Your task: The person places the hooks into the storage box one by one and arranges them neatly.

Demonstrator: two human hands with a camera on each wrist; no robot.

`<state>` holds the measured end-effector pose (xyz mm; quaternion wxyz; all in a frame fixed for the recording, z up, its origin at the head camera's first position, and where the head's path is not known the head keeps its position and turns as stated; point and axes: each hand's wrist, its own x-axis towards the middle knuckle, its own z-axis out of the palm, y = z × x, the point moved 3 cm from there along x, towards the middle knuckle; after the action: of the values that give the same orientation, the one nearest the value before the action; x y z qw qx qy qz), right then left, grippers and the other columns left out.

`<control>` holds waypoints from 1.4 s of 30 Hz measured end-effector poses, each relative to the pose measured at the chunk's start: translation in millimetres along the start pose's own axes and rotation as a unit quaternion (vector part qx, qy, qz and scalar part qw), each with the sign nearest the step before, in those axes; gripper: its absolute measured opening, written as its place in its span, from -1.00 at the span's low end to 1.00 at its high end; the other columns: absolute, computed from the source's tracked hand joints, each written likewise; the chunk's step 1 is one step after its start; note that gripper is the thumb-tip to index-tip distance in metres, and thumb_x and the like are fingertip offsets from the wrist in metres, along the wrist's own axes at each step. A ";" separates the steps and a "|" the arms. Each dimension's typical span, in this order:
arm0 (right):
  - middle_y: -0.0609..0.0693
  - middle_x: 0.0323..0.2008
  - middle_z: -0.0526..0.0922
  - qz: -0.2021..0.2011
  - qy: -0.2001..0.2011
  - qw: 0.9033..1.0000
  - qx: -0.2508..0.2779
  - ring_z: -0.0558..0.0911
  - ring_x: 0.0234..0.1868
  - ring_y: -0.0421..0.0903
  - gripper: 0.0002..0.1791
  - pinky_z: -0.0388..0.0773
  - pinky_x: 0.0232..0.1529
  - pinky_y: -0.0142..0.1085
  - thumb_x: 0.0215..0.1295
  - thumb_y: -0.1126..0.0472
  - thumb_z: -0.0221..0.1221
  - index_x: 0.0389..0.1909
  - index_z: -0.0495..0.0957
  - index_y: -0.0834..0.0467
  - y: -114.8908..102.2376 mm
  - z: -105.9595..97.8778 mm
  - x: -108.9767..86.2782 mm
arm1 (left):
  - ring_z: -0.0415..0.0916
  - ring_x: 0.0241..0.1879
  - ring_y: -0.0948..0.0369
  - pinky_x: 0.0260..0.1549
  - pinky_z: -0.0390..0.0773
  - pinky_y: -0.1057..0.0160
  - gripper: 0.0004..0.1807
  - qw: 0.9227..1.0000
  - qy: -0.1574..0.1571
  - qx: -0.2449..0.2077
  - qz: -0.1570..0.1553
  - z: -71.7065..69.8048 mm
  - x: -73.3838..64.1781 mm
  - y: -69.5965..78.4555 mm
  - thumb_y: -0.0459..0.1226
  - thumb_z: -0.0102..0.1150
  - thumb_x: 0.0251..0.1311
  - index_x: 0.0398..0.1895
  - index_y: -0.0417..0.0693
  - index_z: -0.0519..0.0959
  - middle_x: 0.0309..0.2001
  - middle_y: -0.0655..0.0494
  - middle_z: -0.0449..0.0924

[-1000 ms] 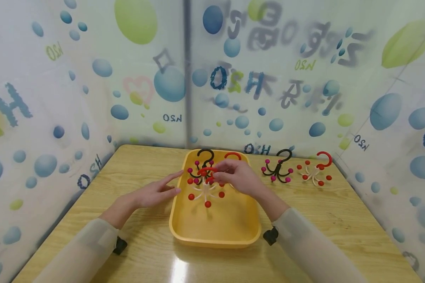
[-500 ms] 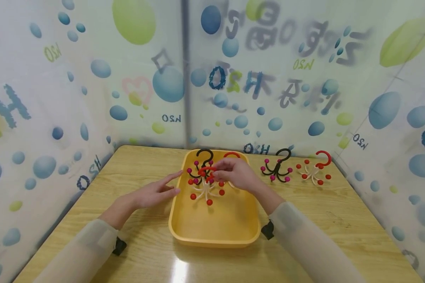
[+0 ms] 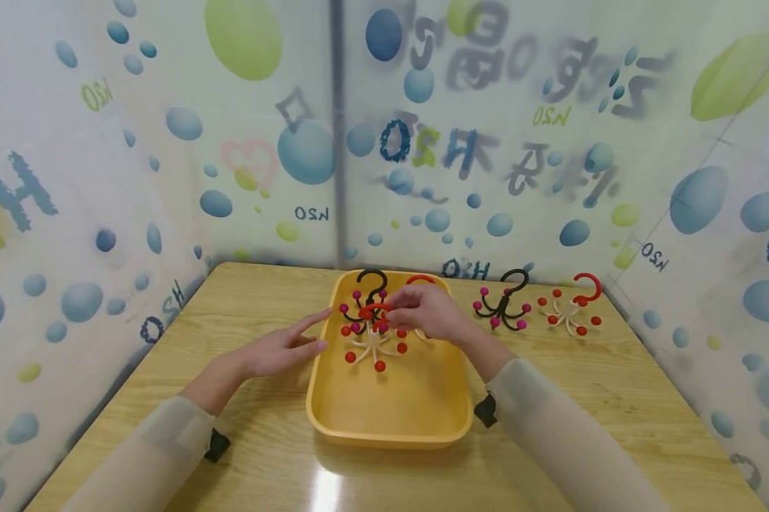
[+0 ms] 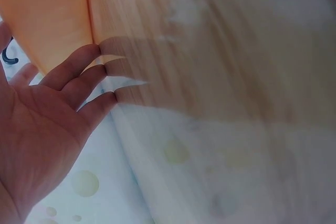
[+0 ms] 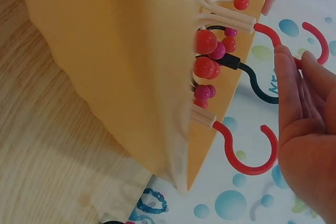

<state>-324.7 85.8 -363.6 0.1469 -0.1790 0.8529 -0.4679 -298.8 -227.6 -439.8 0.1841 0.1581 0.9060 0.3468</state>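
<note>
My right hand (image 3: pixel 425 313) pinches the red hook of a white multi-arm hook hanger (image 3: pixel 374 341) with red ball tips, over the back half of a yellow tray (image 3: pixel 390 416). In the right wrist view, thumb and fingers meet on that red hook (image 5: pixel 274 36). Behind it in the tray stand a black hanger (image 3: pixel 369 301) with magenta balls and another white one, whose red hook (image 3: pixel 420 277) shows above my hand. My left hand (image 3: pixel 282 350) lies at the tray's left rim, fingers extended; the left wrist view shows its spread fingers (image 4: pixel 79 69) beside the tray wall.
Right of the tray on the wooden table (image 3: pixel 243 441) stand a black hanger (image 3: pixel 503 306) with magenta balls and a white hanger (image 3: pixel 568 313) with a red hook. Patterned curtains (image 3: pixel 256 235) close off the back and both sides of the table.
The held hanger has turned slightly, its front red balls shifting a little right and up, mostly in the first half second. My left hand has stayed at the rim.
</note>
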 end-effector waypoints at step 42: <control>0.01 -0.17 0.86 0.014 -0.005 1.000 -0.026 0.88 -0.10 0.02 -0.75 0.83 0.12 -0.03 0.51 0.23 0.40 0.12 0.76 0.17 -12.6 9.9 5.3 | 0.31 0.62 -0.35 0.57 0.24 -0.49 -0.17 1.000 -0.003 -0.009 0.001 0.9 0.2 -1.9 0.29 0.00 0.62 0.81 0.57 -0.06 0.72 -0.26 0.19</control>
<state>-323.2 69.8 -358.5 0.1529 -0.1729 0.8667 -0.4423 -298.8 -228.3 -441.7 0.1878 0.1580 0.9024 0.3541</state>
